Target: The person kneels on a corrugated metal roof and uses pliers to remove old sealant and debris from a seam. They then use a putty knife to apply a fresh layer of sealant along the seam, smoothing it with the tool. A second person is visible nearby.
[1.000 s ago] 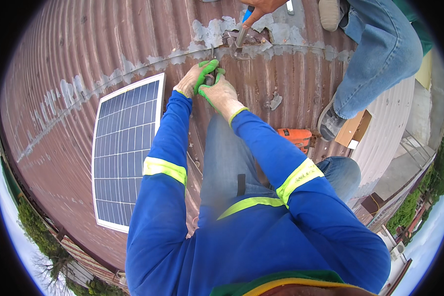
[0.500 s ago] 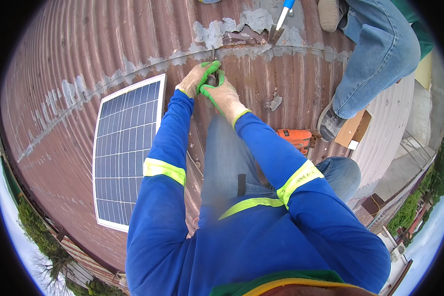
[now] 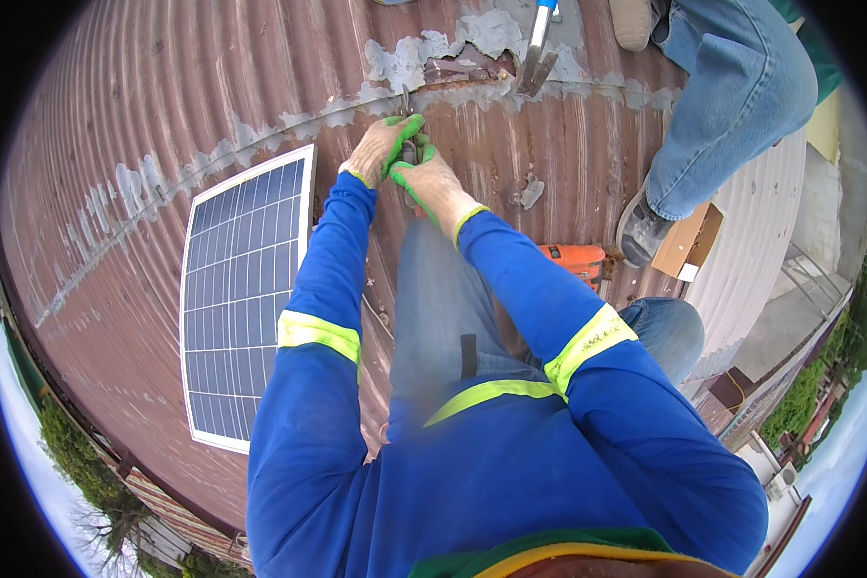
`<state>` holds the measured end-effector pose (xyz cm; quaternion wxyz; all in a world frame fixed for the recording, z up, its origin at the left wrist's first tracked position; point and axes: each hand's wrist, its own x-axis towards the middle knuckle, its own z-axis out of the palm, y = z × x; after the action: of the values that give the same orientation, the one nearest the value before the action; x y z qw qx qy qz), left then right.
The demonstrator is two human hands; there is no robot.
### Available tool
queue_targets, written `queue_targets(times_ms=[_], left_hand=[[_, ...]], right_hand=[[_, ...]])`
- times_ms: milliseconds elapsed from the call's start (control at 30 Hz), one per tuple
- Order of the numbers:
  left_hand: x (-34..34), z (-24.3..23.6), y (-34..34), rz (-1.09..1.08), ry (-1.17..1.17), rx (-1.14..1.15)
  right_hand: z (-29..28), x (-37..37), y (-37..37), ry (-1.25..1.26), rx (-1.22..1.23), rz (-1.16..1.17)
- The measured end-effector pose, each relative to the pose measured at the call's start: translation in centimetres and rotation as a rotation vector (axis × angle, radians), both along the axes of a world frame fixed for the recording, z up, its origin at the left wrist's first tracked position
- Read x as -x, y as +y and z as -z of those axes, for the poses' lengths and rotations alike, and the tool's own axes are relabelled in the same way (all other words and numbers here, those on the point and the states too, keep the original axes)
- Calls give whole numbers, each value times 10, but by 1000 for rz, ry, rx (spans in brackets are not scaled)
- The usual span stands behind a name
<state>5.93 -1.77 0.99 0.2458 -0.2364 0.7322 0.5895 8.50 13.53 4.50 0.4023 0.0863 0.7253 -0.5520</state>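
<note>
My gloved left hand (image 3: 380, 149) and gloved right hand (image 3: 432, 188) are close together above my leg, closed round a small dark metal object (image 3: 408, 152) whose shape is mostly hidden by the fingers. Just beyond them, a thin grey metal piece (image 3: 405, 99) sticks up at a grey-sealed seam on the brown corrugated roof (image 3: 511, 164). Past the seam, a blue-handled metal tool (image 3: 539, 48) stands by a torn grey patch (image 3: 395, 67), its upper end cut off by the frame.
A framed solar panel (image 3: 241, 299) lies at my left. An orange power tool (image 3: 573, 260) and an open cardboard box (image 3: 679, 246) lie to the right. A co-worker's jeaned leg (image 3: 732, 106) and shoe (image 3: 636, 231) occupy the upper right. Roof edges curve along both sides.
The co-worker's hand that held the blue-handled tool at the top has left view, and that tool now stands further right. My hands have hardly moved.
</note>
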Motion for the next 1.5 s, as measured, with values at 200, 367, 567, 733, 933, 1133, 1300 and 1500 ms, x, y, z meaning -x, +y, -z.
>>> queue_targets(times_ms=[200, 367, 567, 733, 933, 1133, 1300, 1500], left_hand=[[63, -30, -7, 220, 128, 954], [119, -33, 2, 621, 16, 1133], [135, -19, -37, 692, 75, 832], [140, -11, -53, 616, -26, 678], [142, -3, -63, 561, -54, 540], [146, -1, -73, 696, 1, 509], [143, -5, -73, 792, 111, 517], [145, -2, -70, 619, -40, 501]], right_hand=[[-2, 10, 8, -235, 80, -181], [-13, -12, 23, -546, 367, 84], [-21, -21, 44, -696, 649, 387], [-5, -18, 35, -790, 775, 440], [21, -19, 30, -874, 967, 438], [33, -26, 27, -955, 1117, 461], [40, -25, 25, -928, 1135, 547], [37, -18, 40, -983, 1156, 425]])
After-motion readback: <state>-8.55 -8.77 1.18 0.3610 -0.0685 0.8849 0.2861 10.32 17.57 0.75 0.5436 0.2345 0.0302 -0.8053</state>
